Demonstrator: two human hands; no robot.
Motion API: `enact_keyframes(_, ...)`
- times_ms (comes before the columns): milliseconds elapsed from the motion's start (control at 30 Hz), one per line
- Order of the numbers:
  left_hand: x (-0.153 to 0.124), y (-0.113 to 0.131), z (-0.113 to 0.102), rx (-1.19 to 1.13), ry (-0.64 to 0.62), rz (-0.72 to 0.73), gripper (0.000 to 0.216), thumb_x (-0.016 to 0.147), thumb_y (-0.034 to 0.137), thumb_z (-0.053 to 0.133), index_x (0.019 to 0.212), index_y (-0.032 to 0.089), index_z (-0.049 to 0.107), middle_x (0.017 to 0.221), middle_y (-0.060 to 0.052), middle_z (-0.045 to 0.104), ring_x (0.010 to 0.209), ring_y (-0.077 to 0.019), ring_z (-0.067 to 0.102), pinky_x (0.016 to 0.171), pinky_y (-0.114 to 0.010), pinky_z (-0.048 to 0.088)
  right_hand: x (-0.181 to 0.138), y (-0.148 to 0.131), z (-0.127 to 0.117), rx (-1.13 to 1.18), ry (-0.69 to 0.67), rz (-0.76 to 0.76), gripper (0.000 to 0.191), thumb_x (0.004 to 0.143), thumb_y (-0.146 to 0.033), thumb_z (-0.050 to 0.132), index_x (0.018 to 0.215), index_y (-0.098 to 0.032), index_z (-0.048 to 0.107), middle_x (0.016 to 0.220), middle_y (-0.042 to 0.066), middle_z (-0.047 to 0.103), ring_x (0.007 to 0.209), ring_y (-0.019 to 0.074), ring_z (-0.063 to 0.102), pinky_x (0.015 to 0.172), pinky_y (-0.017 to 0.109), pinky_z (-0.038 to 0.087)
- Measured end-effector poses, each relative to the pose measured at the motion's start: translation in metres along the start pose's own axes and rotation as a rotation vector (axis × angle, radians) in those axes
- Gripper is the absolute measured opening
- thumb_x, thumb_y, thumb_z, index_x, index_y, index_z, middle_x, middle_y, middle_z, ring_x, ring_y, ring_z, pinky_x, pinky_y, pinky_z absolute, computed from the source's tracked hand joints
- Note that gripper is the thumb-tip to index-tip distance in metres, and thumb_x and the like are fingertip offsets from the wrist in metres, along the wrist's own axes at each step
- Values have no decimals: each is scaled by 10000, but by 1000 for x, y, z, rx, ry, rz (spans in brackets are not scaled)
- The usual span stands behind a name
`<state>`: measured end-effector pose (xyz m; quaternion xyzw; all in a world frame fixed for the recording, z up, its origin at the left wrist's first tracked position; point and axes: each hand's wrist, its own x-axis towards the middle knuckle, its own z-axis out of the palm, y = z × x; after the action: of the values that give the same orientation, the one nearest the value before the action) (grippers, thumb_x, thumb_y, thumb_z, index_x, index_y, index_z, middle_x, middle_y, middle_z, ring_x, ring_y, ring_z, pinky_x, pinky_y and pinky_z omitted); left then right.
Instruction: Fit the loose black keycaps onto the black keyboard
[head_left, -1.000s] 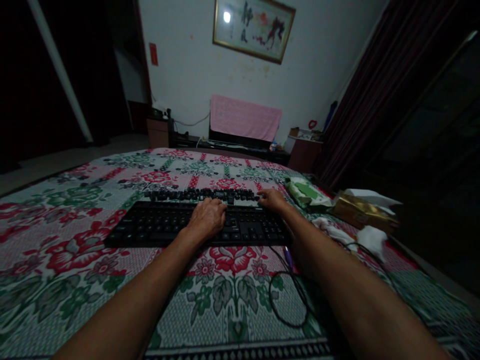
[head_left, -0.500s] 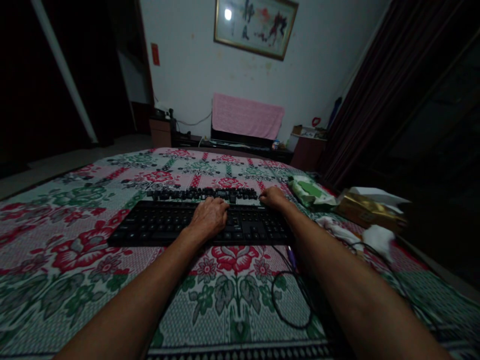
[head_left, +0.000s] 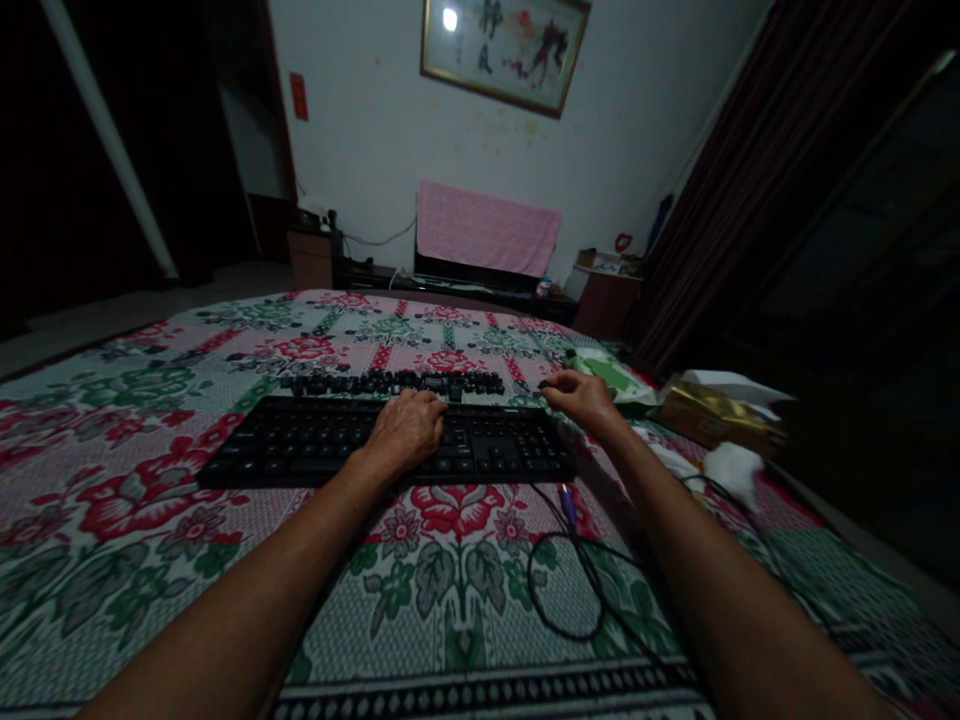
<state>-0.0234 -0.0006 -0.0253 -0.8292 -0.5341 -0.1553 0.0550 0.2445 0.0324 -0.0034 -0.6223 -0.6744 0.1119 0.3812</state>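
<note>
A black keyboard point(head_left: 300, 440) lies on the flowered bed cover point(head_left: 450, 620), with bare patches among its number-pad side. Several loose black keycaps point(head_left: 360, 382) form a long row just behind it. My left hand point(head_left: 409, 430) rests on the middle of the keyboard, its fingers lying over the keys and holding nothing. Past the keyboard's back right corner, my right hand point(head_left: 585, 397) is raised a little, thumb and forefinger pinching a small black keycap point(head_left: 544, 385). My palm and curled fingers hide part of that keycap.
The keyboard's cable point(head_left: 566, 635) with a purple plug point(head_left: 568, 505) loops in front. At right are a green-white tissue pack point(head_left: 611, 372), a gold box point(head_left: 712, 415) and crumpled white tissue point(head_left: 733, 472). A pink cloth point(head_left: 487, 230) hangs over a screen behind.
My right hand has moved right and up, away from the end of the keycap row, with a keycap now showing in its pinch. My left hand stays on the keyboard. The view has shifted slightly.
</note>
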Motion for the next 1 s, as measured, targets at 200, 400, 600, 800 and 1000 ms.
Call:
enact_keyframes(200,1,-1,0,9,-7,15,300,808,284,337,1009,235,555,1011,-39,545,920,-180,449,840,-318,350,-10,-2,-11,148,-306,137,247,612,-268,549,810,-125,585,602,-9,565,479,72,464,478,193,389)
enact_keyframes(400,1,-2,2,17,4,22,302,803,282,342,1017,237,551,1015,-36,544,939,-176,450,845,-308,350,-14,1,-7,-36,-450,126,195,643,-254,522,738,-117,623,548,-21,554,459,66,443,442,178,340)
enact_keyframes(600,1,-4,4,2,15,40,296,805,281,345,1013,237,551,1020,-35,546,948,-174,450,847,-310,351,-14,-3,-14,-280,-419,12,216,659,-240,523,795,-143,660,663,7,631,599,113,540,531,197,375)
enact_keyframes(800,2,-3,3,-24,-1,31,288,802,273,358,1012,239,552,1022,-37,544,942,-172,448,846,-315,348,-10,1,-13,-406,-373,-96,289,661,-240,541,929,-179,629,806,24,648,709,138,562,611,211,394)
enact_keyframes(1000,1,-3,4,0,1,25,299,804,278,347,1022,240,547,1035,-33,540,965,-177,438,850,-315,347,-13,0,-10,-383,-334,-191,260,656,-189,533,898,-195,628,868,11,635,743,126,552,668,210,393)
